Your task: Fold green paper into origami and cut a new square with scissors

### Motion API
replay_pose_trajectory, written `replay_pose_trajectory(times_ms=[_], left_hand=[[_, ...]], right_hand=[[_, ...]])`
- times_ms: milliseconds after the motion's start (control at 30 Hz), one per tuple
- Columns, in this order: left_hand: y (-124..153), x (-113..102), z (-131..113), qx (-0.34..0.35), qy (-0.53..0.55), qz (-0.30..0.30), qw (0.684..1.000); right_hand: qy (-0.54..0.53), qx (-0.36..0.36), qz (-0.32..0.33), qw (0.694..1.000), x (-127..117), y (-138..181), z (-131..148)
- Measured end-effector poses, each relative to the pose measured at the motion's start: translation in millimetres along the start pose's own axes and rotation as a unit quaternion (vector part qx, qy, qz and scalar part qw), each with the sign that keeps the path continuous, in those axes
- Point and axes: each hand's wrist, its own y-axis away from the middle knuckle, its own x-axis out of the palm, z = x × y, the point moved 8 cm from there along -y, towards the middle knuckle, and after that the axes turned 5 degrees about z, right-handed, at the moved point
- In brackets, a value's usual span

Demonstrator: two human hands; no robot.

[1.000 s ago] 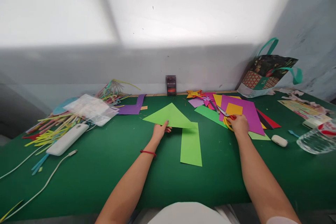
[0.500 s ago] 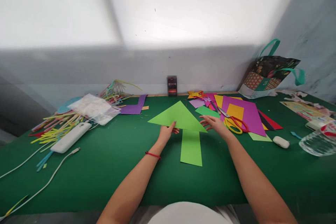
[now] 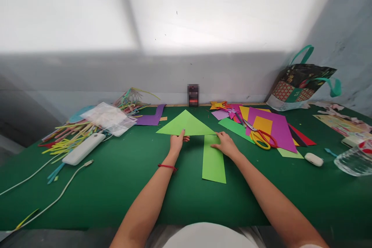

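A light green paper triangle [image 3: 186,123] is held up over the green table, its point facing away from me. My left hand [image 3: 178,141] grips its near edge, thumb on top and fingers underneath. At the right corner, my right hand [image 3: 226,143] pinches the paper between thumb and fingers. Below that hand lies a light green paper rectangle [image 3: 213,164], flat on the table, its far end partly covered by the hand and the triangle.
Scissors [image 3: 263,139] with red and yellow handles lie by coloured sheets [image 3: 279,124] on the right. A white power bank [image 3: 83,149] and paper strips [image 3: 68,137] are on the left. A patterned bag [image 3: 302,85] and a clear plastic container [image 3: 353,159] stand farther right.
The triangle has shifted left in my left hand. My right hand, apart from the paper before with fingers spread, has closed on the right corner. More of the darker green sheet shows.
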Motion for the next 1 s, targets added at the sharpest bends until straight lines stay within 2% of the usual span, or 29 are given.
replay_pose_trajectory(times_ms=[333,433,700,800,900,967,1000], left_hand=[[-1,0,-2,0.014,-0.010,0.009,1.000],[-4,-3,-2,0.020,-0.005,0.004,1.000],[-11,-9,2,0.024,-0.010,-0.002,1.000],[-10,-12,0,0.029,-0.003,-0.005,1.000],[-10,-15,-2,0.027,0.009,-0.012,1.000],[-10,-18,-3,0.020,0.017,-0.023,0.999],[-10,-19,-3,0.016,0.020,-0.029,0.999]], right_hand=[[-0.017,0.043,0.000,0.999,-4,-1,-14],[-0.043,0.045,-0.012,0.998,-5,2,-16],[-0.168,0.036,0.019,0.985,0,4,-19],[-0.265,0.024,0.016,0.964,0,3,-25],[-0.384,0.042,-0.012,0.922,-3,-1,-42],[-0.418,0.052,-0.027,0.907,-5,-6,-57],[-0.453,0.091,-0.085,0.883,-11,-6,-74]])
